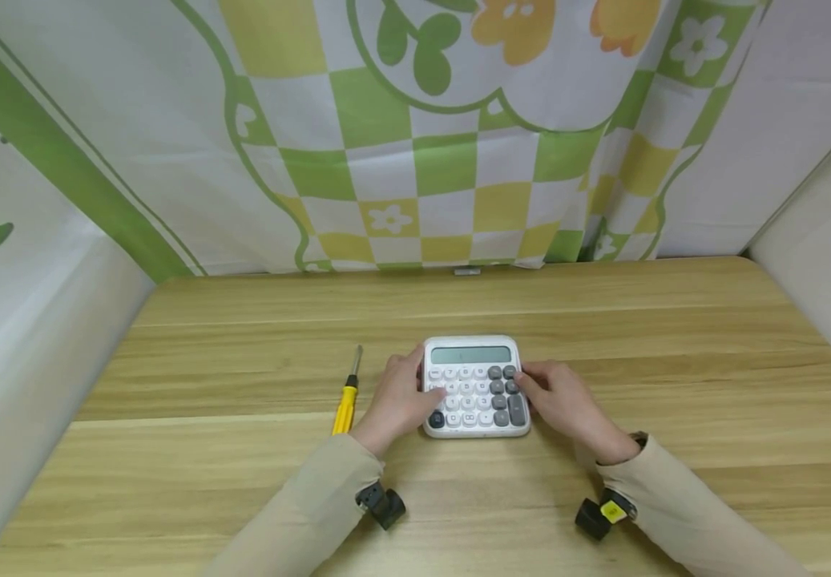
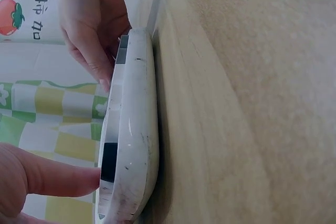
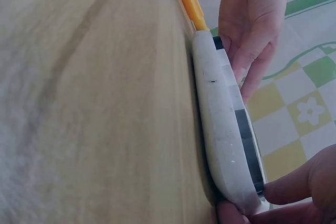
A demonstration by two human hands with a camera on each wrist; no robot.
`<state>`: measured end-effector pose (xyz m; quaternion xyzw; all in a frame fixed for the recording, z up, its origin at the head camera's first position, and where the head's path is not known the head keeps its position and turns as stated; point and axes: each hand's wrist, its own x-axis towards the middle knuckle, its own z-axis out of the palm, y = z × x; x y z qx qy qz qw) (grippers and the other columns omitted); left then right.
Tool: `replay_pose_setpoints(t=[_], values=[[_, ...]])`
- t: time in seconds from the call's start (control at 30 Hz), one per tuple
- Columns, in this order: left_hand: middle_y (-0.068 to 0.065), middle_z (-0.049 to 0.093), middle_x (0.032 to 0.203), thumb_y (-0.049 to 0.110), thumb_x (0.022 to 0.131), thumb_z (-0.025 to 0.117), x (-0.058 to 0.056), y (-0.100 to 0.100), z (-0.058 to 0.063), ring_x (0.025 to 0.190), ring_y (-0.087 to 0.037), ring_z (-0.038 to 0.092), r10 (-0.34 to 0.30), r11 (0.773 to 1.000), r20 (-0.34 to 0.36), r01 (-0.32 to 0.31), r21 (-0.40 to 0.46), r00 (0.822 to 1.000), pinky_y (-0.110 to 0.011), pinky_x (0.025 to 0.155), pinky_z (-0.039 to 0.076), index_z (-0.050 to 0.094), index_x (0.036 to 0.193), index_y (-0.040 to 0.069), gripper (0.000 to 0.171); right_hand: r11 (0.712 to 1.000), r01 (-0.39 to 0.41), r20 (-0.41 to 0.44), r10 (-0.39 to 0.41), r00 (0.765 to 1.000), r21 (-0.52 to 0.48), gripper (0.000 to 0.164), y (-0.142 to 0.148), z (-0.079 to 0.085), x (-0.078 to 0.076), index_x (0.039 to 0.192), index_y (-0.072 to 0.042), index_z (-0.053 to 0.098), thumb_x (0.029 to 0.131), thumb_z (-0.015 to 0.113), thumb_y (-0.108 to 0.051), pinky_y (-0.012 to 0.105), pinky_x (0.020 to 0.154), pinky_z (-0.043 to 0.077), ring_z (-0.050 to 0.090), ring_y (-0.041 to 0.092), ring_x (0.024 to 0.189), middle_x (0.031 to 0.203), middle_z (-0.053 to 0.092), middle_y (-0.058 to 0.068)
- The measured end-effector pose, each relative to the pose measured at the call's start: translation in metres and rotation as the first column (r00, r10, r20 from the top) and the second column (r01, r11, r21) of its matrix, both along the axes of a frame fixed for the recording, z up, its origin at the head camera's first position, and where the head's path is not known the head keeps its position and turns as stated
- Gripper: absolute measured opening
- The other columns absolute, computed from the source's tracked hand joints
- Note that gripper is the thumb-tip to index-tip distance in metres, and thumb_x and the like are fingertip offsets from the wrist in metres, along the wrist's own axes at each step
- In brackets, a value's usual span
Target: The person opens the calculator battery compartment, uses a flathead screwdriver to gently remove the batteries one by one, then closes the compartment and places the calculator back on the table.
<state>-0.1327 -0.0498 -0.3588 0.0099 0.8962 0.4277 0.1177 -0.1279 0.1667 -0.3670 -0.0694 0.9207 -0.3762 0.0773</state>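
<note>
A white calculator [image 1: 468, 409] with round white and grey keys and a blank-looking display [image 1: 471, 355] sits level at the table's middle, screen toward the far side. My left hand [image 1: 399, 398] holds its left edge, the thumb over the leftmost keys. On the opposite edge, my right hand [image 1: 566, 401] grips the case, thumb at the grey keys and a fingertip at the underside in the right wrist view. Dark scuffs mark the calculator's near side [image 2: 137, 135] in the left wrist view. Just left of my left hand lies a screwdriver [image 1: 345, 407] with a yellow handle, its tip pointing away.
The wooden table [image 1: 206, 353] runs back to a hanging green, yellow and white checked cloth [image 1: 444, 160]. White sheeting [image 1: 33, 320] borders the left side. A small grey piece [image 1: 467, 272] shows at the table's back edge. Both sleeved wrists carry small black cameras [image 1: 384, 505].
</note>
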Motion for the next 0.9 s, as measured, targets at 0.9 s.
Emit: replay_pose_setpoints(t=[0.9], values=[[-0.019, 0.05, 0.108, 0.012, 0.081, 0.07, 0.0004, -0.0023, -0.0013, 0.093, -0.024, 0.047, -0.035, 0.999, -0.032, 0.035, -0.009, 0.999, -0.038, 0.083, 0.045, 0.043, 0.141, -0.002, 0.067, 0.996, -0.025, -0.138, 0.037, 0.99, 0.082, 0.028, -0.0003, -0.0025, -0.0003, 0.113, 0.01, 0.065, 0.093, 0.056, -0.007, 0.05, 0.086, 0.049, 0.061, 0.028, 0.091, 0.102, 0.068, 0.021]])
